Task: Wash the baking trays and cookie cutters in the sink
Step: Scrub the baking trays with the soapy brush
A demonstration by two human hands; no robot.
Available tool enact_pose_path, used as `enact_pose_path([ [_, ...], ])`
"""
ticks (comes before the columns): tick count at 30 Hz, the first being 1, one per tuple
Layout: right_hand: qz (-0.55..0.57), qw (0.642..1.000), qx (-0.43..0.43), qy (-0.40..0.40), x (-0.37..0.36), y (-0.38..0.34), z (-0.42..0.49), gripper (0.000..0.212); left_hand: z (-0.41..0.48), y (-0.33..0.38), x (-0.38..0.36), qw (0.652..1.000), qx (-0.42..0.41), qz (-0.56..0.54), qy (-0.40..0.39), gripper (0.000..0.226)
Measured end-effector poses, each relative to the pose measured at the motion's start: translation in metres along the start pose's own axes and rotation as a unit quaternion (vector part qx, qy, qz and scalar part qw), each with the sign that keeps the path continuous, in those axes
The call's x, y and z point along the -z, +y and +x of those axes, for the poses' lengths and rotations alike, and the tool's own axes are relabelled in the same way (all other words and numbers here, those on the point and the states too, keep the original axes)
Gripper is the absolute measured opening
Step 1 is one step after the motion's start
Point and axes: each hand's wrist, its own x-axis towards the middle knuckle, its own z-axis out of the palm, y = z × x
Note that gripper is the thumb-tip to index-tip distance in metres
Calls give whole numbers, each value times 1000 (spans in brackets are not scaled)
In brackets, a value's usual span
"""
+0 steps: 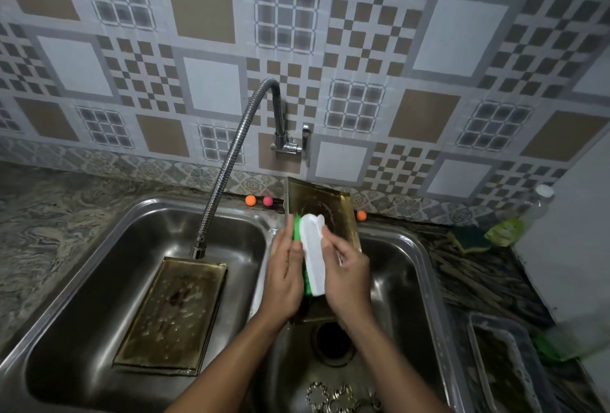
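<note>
Baking trays, 2: the leaning tray (330, 203) stands on edge just behind both grips in the right basin (406, 280). The flat tray (175, 310) lies left of the left grip (285, 280), under the faucet (231, 155). Both are thin stiff metal, wet and stained, likely slippery; best taken by the raised rim.

Small cookie cutters (336, 397), 3 in view (the frame edge cuts them off), sit below the right grip (346, 277). Probably light and easily bent.

One scrub brush (313, 254): both grips curl round it, the right on its white back, the left on its green side.

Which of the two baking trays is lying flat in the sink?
The tray in the left basin under the faucet; the other tray leans upright in the right basin.
</note>
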Motion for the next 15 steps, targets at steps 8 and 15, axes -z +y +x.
enact_pose_path([
  [8, 5, 997, -17, 69, 36, 44, -21, 30, -1, -12, 5, 999, -17, 20, 42, 51],
  [15, 28, 996, 8, 80, 17, 17, -12, 29, 1, -2, -12, 999, -45, 8, 30, 48],
])
